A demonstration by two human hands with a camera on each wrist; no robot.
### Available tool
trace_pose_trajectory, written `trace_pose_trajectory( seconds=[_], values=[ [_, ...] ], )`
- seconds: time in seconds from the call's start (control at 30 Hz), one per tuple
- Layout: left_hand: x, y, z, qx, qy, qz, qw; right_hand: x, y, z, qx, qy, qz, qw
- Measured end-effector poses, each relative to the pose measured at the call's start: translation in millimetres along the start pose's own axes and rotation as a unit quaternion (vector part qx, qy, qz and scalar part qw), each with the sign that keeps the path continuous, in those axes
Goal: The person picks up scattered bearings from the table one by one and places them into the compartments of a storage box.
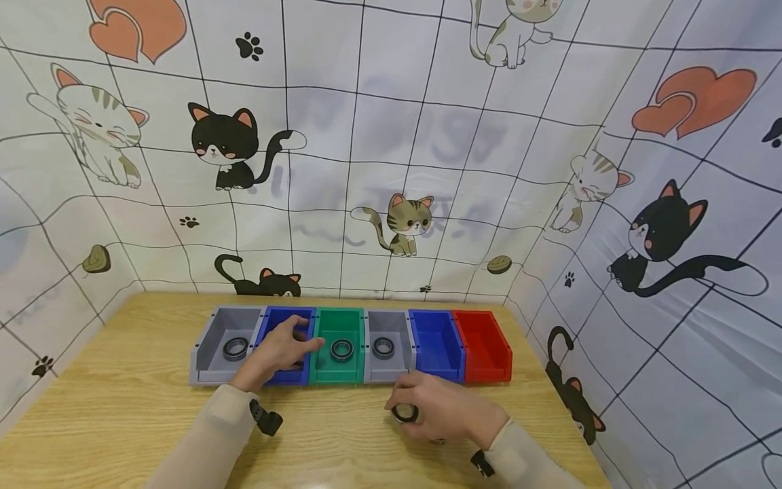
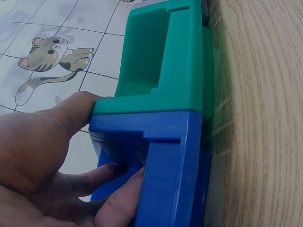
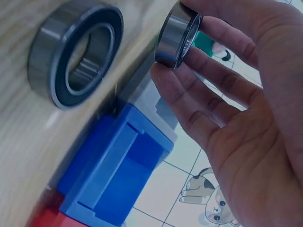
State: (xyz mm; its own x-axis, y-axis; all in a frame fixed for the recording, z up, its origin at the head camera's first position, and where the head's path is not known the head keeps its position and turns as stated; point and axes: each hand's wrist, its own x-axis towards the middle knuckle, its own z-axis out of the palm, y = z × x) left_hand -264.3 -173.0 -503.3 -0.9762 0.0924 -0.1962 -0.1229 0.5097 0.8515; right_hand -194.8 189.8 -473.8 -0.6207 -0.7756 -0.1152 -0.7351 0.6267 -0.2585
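Note:
My left hand [image 1: 284, 346] reaches into the left blue bin [image 2: 163, 182]. Its thumb lies by the wall shared with the green bin [image 2: 184, 61], and the fingers extend inside; no held object shows between them. In front of the bins, my right hand [image 1: 442, 407] pinches a ball bearing [image 3: 173, 42] at the fingertips, above the table. Another bearing [image 3: 45, 66] lies on the table below that hand, mostly hidden in the head view. Single bearings sit in the left grey bin [image 1: 201, 363], the green bin and the right grey bin [image 1: 391, 373].
All the bins stand in one row along the back of the wooden table [image 1: 342, 441]. A second blue bin [image 1: 436, 343] and a red bin [image 1: 485, 343] form the right end. Behind them hangs a cat-patterned sheet [image 1: 324, 224], which also covers the sides.

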Motion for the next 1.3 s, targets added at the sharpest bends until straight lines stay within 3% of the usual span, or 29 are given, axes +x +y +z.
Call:
trace_pose_trajectory(
  seconds=[0.3,0.87,1.3],
  values=[
    [-1.8,-0.1,-2.0,0.003,0.001,0.004,1.0000,0.2,5.4,-13.0,-0.013,0.018,0.003,0.9997],
    [-2.0,-2.9,0.4,-0.003,0.006,-0.002,1.0000,5.6,39.3,-37.7,-0.028,0.064,0.017,0.9974],
    [-4.3,1.3,0.4,-0.001,0.007,0.006,1.0000,3.7,61.9,-52.9,-0.015,0.073,0.076,0.9943]
  ],
)
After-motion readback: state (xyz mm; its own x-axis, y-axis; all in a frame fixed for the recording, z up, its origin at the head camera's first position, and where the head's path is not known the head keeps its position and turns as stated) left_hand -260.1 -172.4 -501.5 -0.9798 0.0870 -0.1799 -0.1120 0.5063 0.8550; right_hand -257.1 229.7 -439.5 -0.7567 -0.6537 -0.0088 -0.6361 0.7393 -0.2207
